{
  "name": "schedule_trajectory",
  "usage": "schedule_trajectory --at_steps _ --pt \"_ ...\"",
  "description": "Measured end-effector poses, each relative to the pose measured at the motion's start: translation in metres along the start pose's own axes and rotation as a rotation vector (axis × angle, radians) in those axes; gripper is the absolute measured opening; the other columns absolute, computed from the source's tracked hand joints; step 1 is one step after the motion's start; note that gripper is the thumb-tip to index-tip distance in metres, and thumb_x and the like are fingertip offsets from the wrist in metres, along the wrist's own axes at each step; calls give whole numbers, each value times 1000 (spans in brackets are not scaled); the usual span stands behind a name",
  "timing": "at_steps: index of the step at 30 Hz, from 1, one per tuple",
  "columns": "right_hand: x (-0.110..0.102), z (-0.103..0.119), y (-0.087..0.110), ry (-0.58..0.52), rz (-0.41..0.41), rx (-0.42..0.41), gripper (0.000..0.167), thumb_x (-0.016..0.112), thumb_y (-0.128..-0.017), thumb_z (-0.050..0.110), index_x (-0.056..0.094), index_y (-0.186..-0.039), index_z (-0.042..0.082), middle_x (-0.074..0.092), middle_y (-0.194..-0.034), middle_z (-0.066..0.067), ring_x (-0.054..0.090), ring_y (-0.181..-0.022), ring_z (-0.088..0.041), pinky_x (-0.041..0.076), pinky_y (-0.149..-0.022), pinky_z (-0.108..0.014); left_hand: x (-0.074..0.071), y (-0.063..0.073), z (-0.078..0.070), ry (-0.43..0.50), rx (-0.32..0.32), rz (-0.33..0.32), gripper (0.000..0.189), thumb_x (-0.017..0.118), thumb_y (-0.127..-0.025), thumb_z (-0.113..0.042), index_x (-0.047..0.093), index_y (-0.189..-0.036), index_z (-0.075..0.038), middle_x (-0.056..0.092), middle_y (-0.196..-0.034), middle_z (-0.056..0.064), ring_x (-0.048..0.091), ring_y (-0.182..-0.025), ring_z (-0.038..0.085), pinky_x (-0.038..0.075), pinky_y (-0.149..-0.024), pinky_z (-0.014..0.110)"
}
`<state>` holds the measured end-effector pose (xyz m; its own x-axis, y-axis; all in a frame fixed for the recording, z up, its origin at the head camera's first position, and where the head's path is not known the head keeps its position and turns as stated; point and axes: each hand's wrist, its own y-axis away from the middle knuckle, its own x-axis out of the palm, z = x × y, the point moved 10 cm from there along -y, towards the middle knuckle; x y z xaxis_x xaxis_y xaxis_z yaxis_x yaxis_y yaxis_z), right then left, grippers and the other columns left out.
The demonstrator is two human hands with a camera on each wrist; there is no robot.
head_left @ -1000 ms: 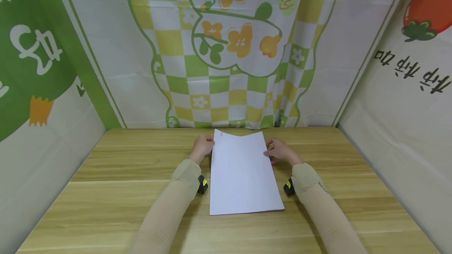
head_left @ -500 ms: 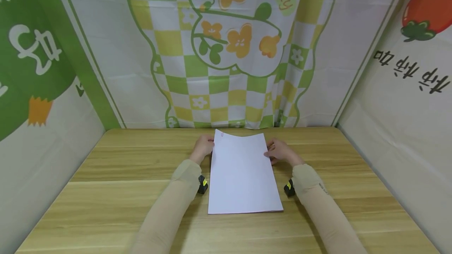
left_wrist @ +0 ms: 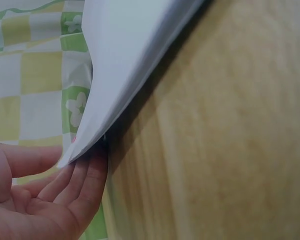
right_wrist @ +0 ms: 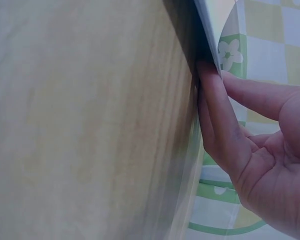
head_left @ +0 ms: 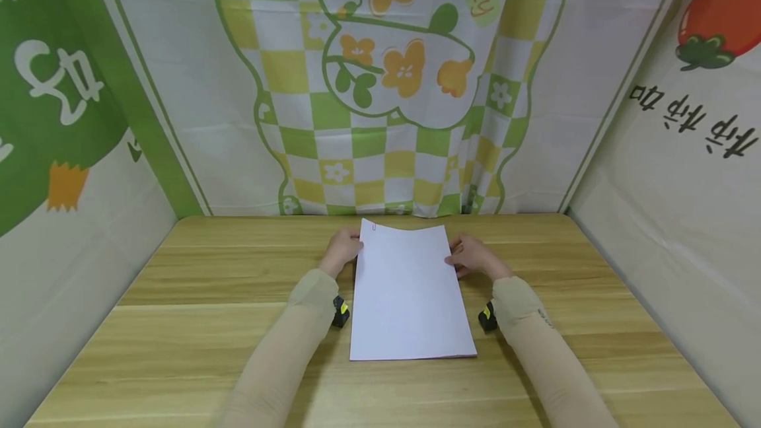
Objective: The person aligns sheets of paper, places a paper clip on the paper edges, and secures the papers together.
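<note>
A stack of white paper (head_left: 413, 296) lies in the middle of the table, its far end lifted and its far edge sagging between the corners. A small red paper clip (head_left: 374, 226) sits at its far left corner. My left hand (head_left: 341, 249) pinches the left edge near that corner, thumb above and fingers beneath, as the left wrist view shows with the paper (left_wrist: 122, 55) bent up. On the opposite edge my right hand (head_left: 471, 255) pinches the paper between thumb and fingers (right_wrist: 217, 100). The near end of the stack rests on the wood.
The wooden table (head_left: 208, 335) ends at the back against a green and yellow checked curtain (head_left: 386, 170). Printed cloth walls stand at both sides. A black wrist camera (head_left: 341, 311) hangs at the left cuff, another black camera (head_left: 487, 316) at the right cuff.
The near edge of the stack has shifted slightly left and away from me, and the far right corner has moved a little right and lower. Both hands have stayed nearly still.
</note>
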<state>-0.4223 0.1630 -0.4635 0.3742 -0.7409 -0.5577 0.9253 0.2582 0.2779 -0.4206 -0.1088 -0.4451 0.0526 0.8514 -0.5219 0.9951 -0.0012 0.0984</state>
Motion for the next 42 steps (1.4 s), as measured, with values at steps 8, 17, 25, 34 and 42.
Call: schedule_trajectory --at_steps 8,17,25,34,42 --pt "1 -1 -1 -7 9 5 43 63 -89 5 41 -123 -8 59 -109 -25 66 -82 -26 57 -66 -35 0 -3 7 31 -32 20 43 53 -91 -14 53 -129 6 54 -132 22 53 -118 32 47 -95 41" --pt "1 -3 -3 -14 1 10 45 62 -90 7 40 -126 -7 61 -101 -21 65 -74 -20 57 -62 -33 -1 -2 11 107 -67 40 45 53 -94 -14 48 -132 7 51 -134 23 56 -113 32 52 -85 35" --pt "-1 -5 -2 -67 9 24 46 62 -90 6 39 -128 -7 60 -102 -22 65 -76 -22 57 -65 -35 -5 -1 11 114 -88 18 41 54 -94 -15 52 -130 6 58 -122 21 59 -94 23 54 -76 29" --pt "-6 -6 0 -97 1 17 45 61 -90 4 39 -127 -7 59 -98 -19 64 -78 -21 58 -68 -35 -11 6 9 92 -96 -10 31 54 -92 -15 61 -116 3 61 -95 14 59 -77 18 56 -69 30" --pt "-7 -8 0 -115 6 5 40 58 -92 4 38 -124 -8 62 -93 -16 63 -72 -16 57 -67 -34 -17 11 13 71 -107 -41 26 56 -90 -17 63 -108 1 60 -80 6 60 -71 16 54 -64 29"
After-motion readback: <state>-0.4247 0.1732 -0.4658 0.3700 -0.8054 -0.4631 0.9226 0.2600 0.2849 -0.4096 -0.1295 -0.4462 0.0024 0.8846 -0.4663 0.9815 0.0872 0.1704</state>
